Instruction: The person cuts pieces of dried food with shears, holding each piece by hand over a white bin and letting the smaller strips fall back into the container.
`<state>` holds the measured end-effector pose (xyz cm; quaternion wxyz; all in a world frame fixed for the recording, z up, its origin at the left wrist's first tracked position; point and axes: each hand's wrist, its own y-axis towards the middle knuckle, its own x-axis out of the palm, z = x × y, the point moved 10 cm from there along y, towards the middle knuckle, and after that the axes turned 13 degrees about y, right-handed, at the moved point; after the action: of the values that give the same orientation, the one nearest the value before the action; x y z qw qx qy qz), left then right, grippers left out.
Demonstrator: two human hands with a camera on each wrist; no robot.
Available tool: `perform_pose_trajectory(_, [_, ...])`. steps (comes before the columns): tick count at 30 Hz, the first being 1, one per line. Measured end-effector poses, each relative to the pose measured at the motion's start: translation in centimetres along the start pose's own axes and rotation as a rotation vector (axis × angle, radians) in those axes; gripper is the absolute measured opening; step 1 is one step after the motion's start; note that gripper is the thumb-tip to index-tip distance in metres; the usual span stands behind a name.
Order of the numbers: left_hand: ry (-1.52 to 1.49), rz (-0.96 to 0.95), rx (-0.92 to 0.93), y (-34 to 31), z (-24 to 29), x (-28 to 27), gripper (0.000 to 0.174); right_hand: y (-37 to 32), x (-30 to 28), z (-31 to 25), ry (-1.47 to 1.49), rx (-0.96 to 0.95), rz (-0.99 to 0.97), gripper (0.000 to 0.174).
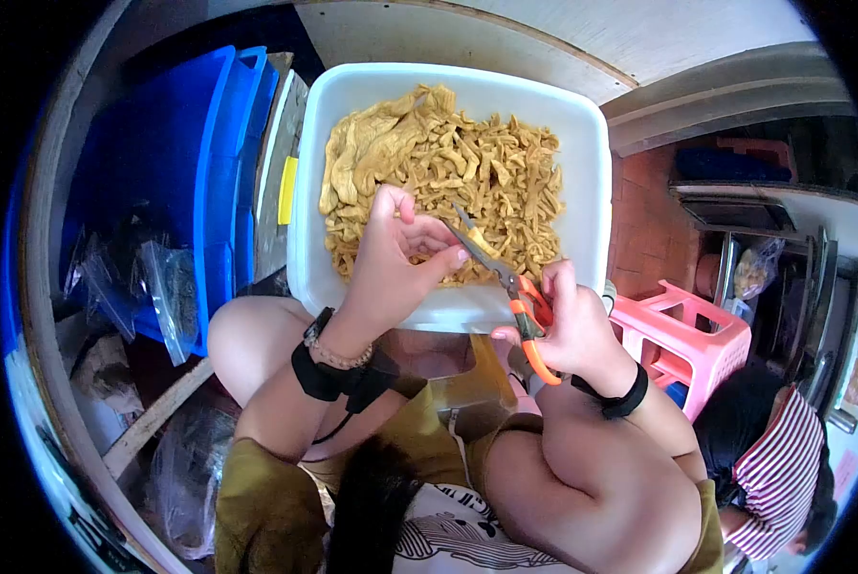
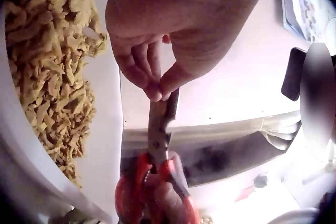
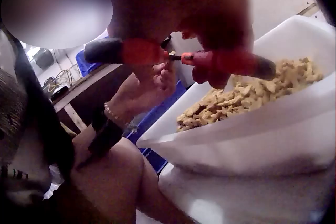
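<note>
In the head view, the left hand (image 1: pixel 397 256) brings thumb and fingertips together on a small yellow-brown piece (image 1: pixel 476 235) beside the blades of the orange-handled scissors (image 1: pixel 525 311), while the right hand (image 1: pixel 579 325) has its fingers clamped round the handles. The scissors are above the near side of a white tub (image 1: pixel 596 182), which holds a heap of yellow-brown strips (image 1: pixel 486 163), with broader, flatter pieces toward the left and shorter cut ones toward the right. The left wrist view shows thumb and fingertips meeting right at the blade ends, yet hides the piece between them; the right wrist view gives the scissors nearly edge-on and shows the tub's outer wall. Only the head view takes in the pink stool (image 1: pixel 687 344), the person in a striped top (image 1: pixel 781 469) at the right and the clear zip bag (image 1: pixel 169 297) by the blue crates (image 1: pixel 185 172). A dark, phone-like object (image 2: pixel 293 74) and a printed sheet (image 2: pixel 307 8) appear in the left wrist view alone, tangled cables (image 3: pixel 64 79) in the right wrist view alone. Lettering on the white shirt (image 1: pixel 453 526) is too distorted to read, and the sheet's print is blurred
</note>
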<state>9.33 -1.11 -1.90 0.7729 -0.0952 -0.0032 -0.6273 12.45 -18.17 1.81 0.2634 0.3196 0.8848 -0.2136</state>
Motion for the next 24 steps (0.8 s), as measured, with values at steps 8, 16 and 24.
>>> perform_pose_trajectory(8, [0.023, 0.025, -0.049, 0.6, -0.8, -0.1, 0.050, -0.2, -0.3, -0.4, -0.091, -0.089, 0.051, 0.058])
perform_pose_trajectory(16, [0.103, 0.051, -0.094, 0.8, -0.9, -0.9, 0.038, -0.7, 0.0, -0.9, -0.291, -0.197, 0.081, 0.041])
perform_pose_trajectory(24, [0.363, 0.001, -0.025, 1.1, -0.6, -1.4, 0.015, -0.4, -1.4, 2.2, -0.003, -0.002, 0.189, 0.058])
